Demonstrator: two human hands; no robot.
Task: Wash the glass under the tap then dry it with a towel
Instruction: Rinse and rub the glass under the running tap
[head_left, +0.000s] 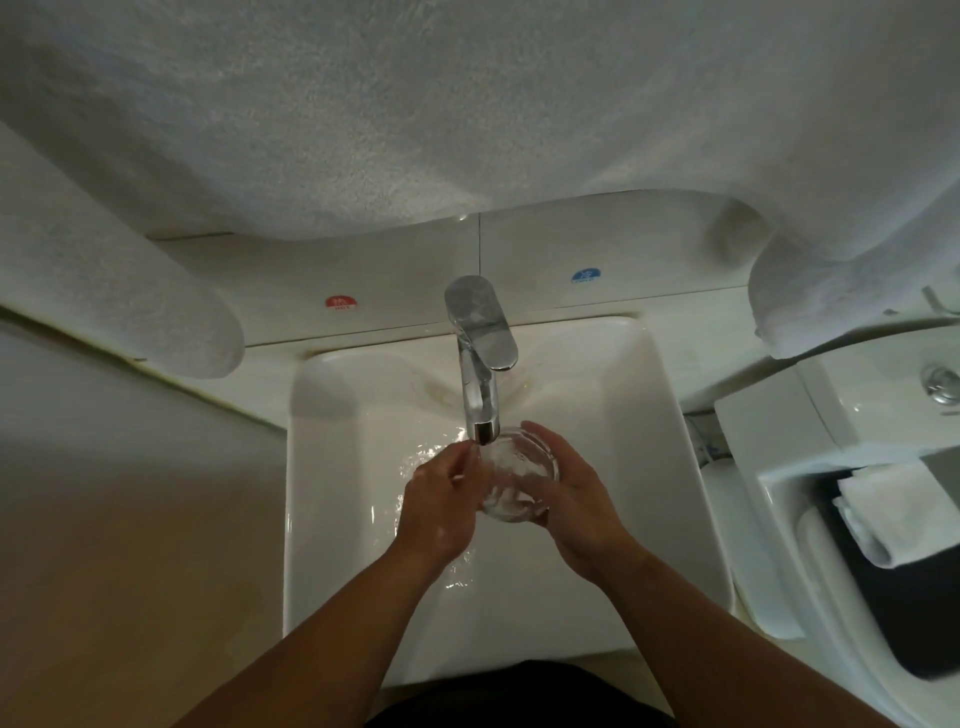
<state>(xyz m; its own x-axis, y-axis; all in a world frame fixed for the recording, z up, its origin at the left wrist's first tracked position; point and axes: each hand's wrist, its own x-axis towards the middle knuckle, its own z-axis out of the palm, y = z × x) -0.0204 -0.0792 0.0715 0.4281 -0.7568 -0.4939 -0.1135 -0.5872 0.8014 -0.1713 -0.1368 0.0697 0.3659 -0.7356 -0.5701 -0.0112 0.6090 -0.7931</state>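
A clear glass (511, 475) is held over the white sink (670, 467), just under the spout of the chrome tap (480, 364). My right hand (576, 501) cups the glass from the right and below. The fingers of my left hand (441, 501) touch its left rim, at the stream of water. Water ripples across the basin around both hands. A folded white towel (883, 509) lies on a dark surface at the right.
Large white towels (363, 130) hang across the top of the view, with rolled ends at the left (171, 317) and right (810, 301). Red (341, 303) and blue (586, 275) stickers sit behind the tap. A toilet (857, 405) stands to the right.
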